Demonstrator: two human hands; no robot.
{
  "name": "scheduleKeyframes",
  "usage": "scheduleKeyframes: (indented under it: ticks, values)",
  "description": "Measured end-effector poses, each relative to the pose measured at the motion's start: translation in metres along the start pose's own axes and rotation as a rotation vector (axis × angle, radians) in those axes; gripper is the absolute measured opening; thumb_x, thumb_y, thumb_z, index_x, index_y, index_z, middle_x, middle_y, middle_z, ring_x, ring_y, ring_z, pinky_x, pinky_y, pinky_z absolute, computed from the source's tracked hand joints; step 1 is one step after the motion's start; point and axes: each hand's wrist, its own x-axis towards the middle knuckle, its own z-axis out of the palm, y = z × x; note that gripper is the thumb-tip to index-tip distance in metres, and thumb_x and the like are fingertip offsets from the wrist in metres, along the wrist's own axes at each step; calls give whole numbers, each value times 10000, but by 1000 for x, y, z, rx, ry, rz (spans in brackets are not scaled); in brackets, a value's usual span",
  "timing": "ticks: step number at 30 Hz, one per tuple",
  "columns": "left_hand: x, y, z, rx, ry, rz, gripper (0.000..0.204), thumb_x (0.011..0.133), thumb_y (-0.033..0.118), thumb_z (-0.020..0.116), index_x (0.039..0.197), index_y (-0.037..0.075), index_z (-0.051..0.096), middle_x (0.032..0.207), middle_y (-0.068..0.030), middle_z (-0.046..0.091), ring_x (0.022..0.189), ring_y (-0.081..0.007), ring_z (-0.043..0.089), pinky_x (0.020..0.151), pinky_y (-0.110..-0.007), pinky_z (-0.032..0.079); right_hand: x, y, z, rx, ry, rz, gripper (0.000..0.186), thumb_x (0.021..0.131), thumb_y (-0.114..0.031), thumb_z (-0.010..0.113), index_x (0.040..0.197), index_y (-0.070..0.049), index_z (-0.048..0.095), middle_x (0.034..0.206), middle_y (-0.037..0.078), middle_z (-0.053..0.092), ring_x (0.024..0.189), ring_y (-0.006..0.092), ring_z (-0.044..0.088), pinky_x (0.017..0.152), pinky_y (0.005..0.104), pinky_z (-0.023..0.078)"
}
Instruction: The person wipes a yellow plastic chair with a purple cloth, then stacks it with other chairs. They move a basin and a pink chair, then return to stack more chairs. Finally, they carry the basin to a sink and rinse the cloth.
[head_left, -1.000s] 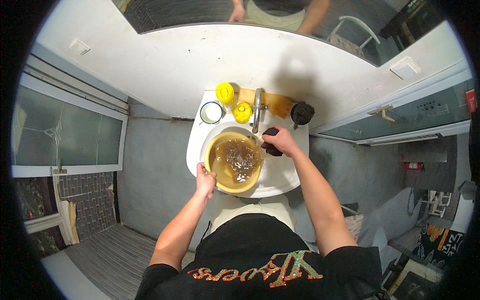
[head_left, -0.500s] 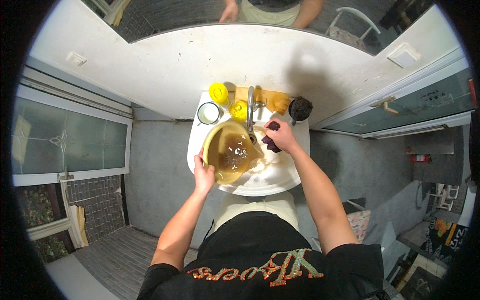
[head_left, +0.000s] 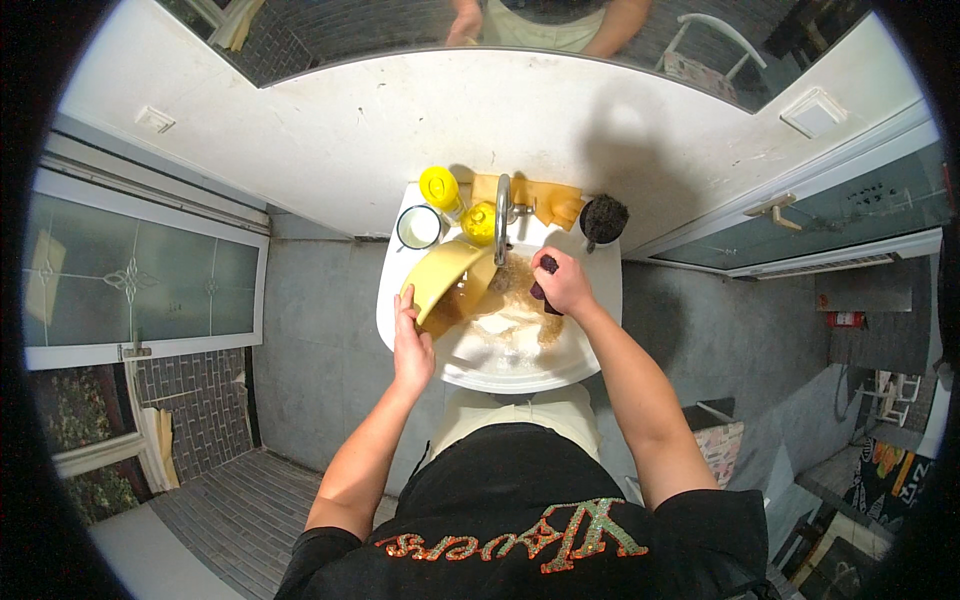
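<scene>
My left hand [head_left: 411,342] grips the rim of a yellow plastic basin [head_left: 436,280] on its left side. The basin is tipped steeply to the right, and brownish water runs from it into the white washbasin [head_left: 480,368]. In my right hand [head_left: 563,282], a dark purple cloth [head_left: 546,283] is bunched up, held over the right side of the washbasin. The fingers are closed around it, and parts of the cloth stick out above and below. Between the hands stands the curved metal faucet [head_left: 502,215], its spout over the washbasin.
Along the back ledge stand a white enamel mug [head_left: 418,228], a yellow bottle [head_left: 440,190], a rounder yellow bottle [head_left: 479,223], an orange-tan rubber glove [head_left: 555,202] and a cup holding a dark scrubber [head_left: 605,216]. A mirror [head_left: 400,25] hangs above; a door [head_left: 820,215] stands at right.
The yellow basin has tilted much further to the right, and its water has spilled out across the washbasin. My right hand with the purple cloth has moved slightly nearer to me.
</scene>
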Motion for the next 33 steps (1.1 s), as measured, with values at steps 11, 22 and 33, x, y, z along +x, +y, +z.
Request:
scheduleKeyframes:
  ticks: [11, 22, 33]
  values:
    - [-26, -15, -6, 272, -110, 336, 312, 811, -184, 476, 1053, -4, 394, 1547, -236, 341, 1457, -549, 201, 1130, -575, 358, -12, 6, -14, -17, -40, 37, 159, 831, -215, 604, 879, -69, 647, 771, 154, 670, 740, 312, 670, 697, 397, 515]
    - [-36, -49, 24, -223, 76, -419, 406, 830, -116, 495, 1199, 24, 399, 1299, -213, 497, 1139, -344, 573, 975, -436, 463, -43, 19, -28, 9, 88, 72, 197, 861, -214, 668, 988, -63, 672, 869, 131, 714, 796, 249, 703, 742, 349, 543]
    - [-24, -74, 66, -969, -123, -1153, 496, 898, -40, 608, 1292, 78, 331, 1105, -152, 579, 703, -183, 598, 468, -265, 464, -66, 45, -22, 807, 45, 539, 464, 928, -101, 607, 1358, -44, 442, 1151, 117, 598, 1010, 238, 661, 893, 382, 561]
